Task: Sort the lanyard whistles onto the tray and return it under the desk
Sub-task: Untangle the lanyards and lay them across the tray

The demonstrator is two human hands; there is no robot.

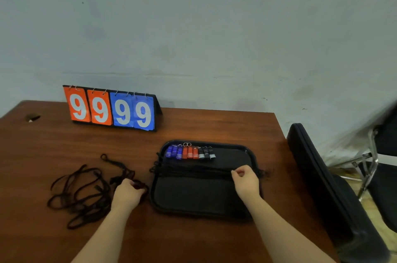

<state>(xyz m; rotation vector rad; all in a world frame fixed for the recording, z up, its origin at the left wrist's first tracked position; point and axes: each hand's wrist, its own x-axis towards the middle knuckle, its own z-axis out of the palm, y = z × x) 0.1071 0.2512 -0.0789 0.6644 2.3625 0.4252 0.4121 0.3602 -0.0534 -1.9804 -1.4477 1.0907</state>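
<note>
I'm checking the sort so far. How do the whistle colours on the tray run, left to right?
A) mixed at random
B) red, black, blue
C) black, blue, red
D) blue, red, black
D: the whistles lined along the far edge of the tray run three blue, three red, then three black.

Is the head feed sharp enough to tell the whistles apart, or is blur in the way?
Head view: row of blue, red and black plastic whistles is soft but separable on the black rectangular tray; the right edge is smeared.
</note>
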